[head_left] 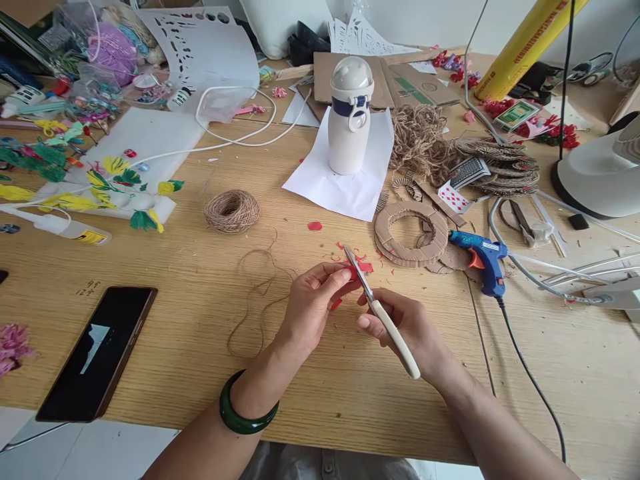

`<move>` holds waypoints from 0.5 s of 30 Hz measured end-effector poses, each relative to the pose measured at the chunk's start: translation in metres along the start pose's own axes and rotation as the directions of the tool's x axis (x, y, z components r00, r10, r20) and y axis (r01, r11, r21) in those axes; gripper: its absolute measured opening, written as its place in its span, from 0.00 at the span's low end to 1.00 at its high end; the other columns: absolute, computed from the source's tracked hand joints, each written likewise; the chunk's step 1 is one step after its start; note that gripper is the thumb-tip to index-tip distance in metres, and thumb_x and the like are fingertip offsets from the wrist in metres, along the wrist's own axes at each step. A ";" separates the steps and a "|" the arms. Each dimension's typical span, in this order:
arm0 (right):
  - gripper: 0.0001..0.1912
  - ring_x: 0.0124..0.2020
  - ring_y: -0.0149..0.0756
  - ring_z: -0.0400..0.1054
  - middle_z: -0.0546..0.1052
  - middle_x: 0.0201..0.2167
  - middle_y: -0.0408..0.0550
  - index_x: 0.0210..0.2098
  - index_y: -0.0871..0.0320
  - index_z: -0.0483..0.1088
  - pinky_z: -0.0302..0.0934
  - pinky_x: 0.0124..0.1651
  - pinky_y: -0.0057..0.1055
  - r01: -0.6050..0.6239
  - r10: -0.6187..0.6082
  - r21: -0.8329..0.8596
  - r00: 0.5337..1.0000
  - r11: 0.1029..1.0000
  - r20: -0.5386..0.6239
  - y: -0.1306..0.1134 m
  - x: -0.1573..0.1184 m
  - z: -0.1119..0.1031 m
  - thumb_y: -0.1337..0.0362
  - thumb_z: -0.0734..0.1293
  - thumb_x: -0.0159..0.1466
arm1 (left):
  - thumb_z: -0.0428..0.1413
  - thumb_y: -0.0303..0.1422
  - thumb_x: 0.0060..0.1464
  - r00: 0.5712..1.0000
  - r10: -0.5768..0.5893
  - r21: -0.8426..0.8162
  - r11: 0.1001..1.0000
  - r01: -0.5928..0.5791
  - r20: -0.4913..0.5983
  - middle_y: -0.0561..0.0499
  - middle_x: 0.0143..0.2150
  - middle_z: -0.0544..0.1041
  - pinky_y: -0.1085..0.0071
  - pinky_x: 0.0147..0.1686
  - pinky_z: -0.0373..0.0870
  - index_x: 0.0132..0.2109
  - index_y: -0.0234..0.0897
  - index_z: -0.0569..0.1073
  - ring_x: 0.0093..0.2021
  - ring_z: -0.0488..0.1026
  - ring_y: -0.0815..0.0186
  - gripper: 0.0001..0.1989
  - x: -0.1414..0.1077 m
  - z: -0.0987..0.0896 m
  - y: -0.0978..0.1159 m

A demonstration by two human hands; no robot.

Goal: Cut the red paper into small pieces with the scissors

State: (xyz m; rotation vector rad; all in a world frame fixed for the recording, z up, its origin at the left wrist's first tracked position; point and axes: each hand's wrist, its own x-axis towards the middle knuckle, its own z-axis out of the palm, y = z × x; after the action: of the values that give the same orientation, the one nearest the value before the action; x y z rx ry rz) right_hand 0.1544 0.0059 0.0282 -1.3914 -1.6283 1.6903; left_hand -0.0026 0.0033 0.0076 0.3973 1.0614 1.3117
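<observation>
Between the thumb and fingers of my left hand [315, 300] is a small red piece of paper or cloth [353, 272]. My right hand [405, 320] is around the scissors [393, 337], which have cream handles and point up and to the left. Their blades lie across the red piece, and I cannot tell how far apart the blades are. Red scraps are scattered on the table just beyond my fingers. A red oval piece [315, 227] lies apart from them. Loose twine [263, 287] trails on the wood left of my left hand.
A twine ball [232, 211] sits left of a white bottle [350, 117] on paper. To the right are cardboard rings [411, 233], a blue glue gun [481, 257] with its cord, and a twine heap [419, 137]. A phone [97, 353] lies left; foam [145, 157] holds yellow-green pieces.
</observation>
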 end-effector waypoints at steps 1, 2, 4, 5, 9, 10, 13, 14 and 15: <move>0.23 0.21 0.28 0.52 0.59 0.21 0.38 0.33 0.60 0.67 0.49 0.21 0.27 -0.002 0.002 -0.006 1.000 1.000 0.002 0.000 0.000 0.000 0.45 0.71 0.56 | 0.66 0.34 0.48 1.000 -0.003 0.002 1.000 0.003 -0.002 0.50 0.36 0.83 0.71 0.40 0.72 0.33 0.36 0.79 0.37 0.80 0.65 0.07 0.000 0.000 0.000; 0.23 0.21 0.28 0.52 0.58 0.21 0.38 0.33 0.60 0.67 0.49 0.21 0.27 -0.003 0.003 -0.012 1.000 1.000 0.002 0.000 0.000 0.000 0.45 0.71 0.56 | 0.66 0.34 0.48 1.000 -0.002 0.000 1.000 0.002 -0.001 0.50 0.36 0.83 0.71 0.40 0.72 0.33 0.36 0.79 0.37 0.80 0.65 0.07 0.000 0.000 0.000; 0.23 0.21 0.28 0.51 0.57 0.20 0.37 0.33 0.60 0.68 0.49 0.21 0.27 -0.004 0.004 -0.026 1.000 1.000 0.001 0.000 0.001 0.000 0.45 0.71 0.56 | 0.66 0.34 0.48 1.000 0.002 -0.007 1.000 -0.002 0.003 0.50 0.36 0.83 0.70 0.43 0.73 0.33 0.35 0.79 0.38 0.79 0.65 0.07 0.000 0.000 0.001; 0.23 0.21 0.27 0.51 0.57 0.20 0.37 0.33 0.60 0.68 0.48 0.21 0.27 -0.003 0.003 -0.031 1.000 1.000 0.001 0.000 0.001 0.000 0.45 0.71 0.56 | 0.65 0.34 0.48 1.000 0.003 -0.009 1.000 -0.003 0.006 0.49 0.36 0.83 0.70 0.44 0.73 0.33 0.35 0.79 0.38 0.79 0.65 0.07 0.000 0.000 0.001; 0.24 0.20 0.27 0.51 0.57 0.20 0.37 0.33 0.60 0.68 0.48 0.20 0.27 -0.004 0.004 -0.035 1.000 0.999 0.000 0.000 0.001 0.000 0.44 0.70 0.56 | 0.65 0.32 0.49 1.000 0.019 -0.024 1.000 -0.018 0.025 0.49 0.36 0.82 0.70 0.45 0.73 0.34 0.34 0.79 0.39 0.78 0.66 0.06 0.000 0.000 0.002; 0.24 0.20 0.27 0.51 0.57 0.19 0.37 0.33 0.60 0.68 0.48 0.20 0.27 -0.006 0.006 -0.033 1.000 0.999 -0.002 0.001 0.001 0.000 0.44 0.71 0.56 | 0.65 0.32 0.49 0.999 0.026 -0.029 0.999 -0.025 0.027 0.49 0.36 0.82 0.70 0.45 0.73 0.33 0.33 0.79 0.39 0.78 0.67 0.06 0.000 0.000 0.002; 0.24 0.20 0.27 0.52 0.57 0.19 0.36 0.33 0.59 0.68 0.49 0.20 0.26 -0.012 0.012 -0.019 1.000 1.000 -0.007 0.001 0.001 0.000 0.44 0.72 0.55 | 0.65 0.31 0.48 0.999 0.038 -0.036 0.999 -0.037 0.020 0.49 0.35 0.82 0.69 0.46 0.73 0.33 0.33 0.79 0.38 0.78 0.67 0.06 0.001 -0.001 0.001; 0.24 0.20 0.27 0.52 0.57 0.19 0.36 0.33 0.59 0.68 0.49 0.20 0.26 -0.014 0.014 -0.015 1.000 1.000 -0.006 0.002 0.001 0.000 0.44 0.72 0.55 | 0.65 0.31 0.48 0.999 0.043 -0.038 0.998 -0.042 0.019 0.49 0.35 0.82 0.68 0.47 0.73 0.33 0.33 0.79 0.39 0.78 0.66 0.06 0.002 -0.001 0.001; 0.24 0.20 0.27 0.51 0.57 0.19 0.36 0.33 0.59 0.68 0.48 0.19 0.26 -0.014 0.014 -0.011 1.000 1.000 -0.004 0.002 0.001 0.000 0.45 0.73 0.54 | 0.65 0.31 0.48 0.999 0.047 -0.039 0.998 -0.046 0.020 0.49 0.35 0.82 0.68 0.47 0.73 0.33 0.33 0.79 0.39 0.78 0.66 0.06 0.002 -0.001 0.001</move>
State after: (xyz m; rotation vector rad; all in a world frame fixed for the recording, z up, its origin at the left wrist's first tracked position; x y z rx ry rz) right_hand 0.1551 0.0061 0.0260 -1.4131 -1.6317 1.6878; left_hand -0.0043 0.0050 0.0073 0.4080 1.0132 1.3646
